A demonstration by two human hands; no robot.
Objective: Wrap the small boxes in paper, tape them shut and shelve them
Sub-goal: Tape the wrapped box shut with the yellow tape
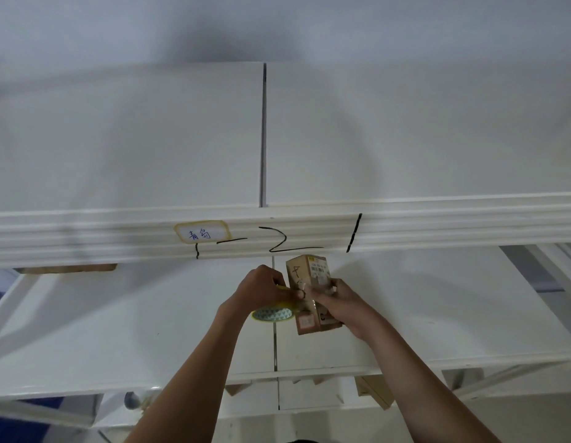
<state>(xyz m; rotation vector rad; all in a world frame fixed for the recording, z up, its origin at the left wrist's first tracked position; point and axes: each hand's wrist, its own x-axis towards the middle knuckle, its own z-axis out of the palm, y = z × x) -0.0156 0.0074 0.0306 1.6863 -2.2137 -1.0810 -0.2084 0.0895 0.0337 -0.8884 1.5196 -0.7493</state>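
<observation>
A small brown cardboard box with printed labels and black handwriting is held upright above the middle shelf board. My right hand grips its lower right side. My left hand holds a roll of tape with a yellow rim just left of the box, and its fingers pinch at the box's left edge. A strip of tape seems to run from the roll to the box, but this is blurred.
A white shelf rack fills the view. Its upper beam carries a yellow-edged label and black marker numerals. Brown cardboard pieces show on the lower level at the right. Another brown item sits under the beam at left.
</observation>
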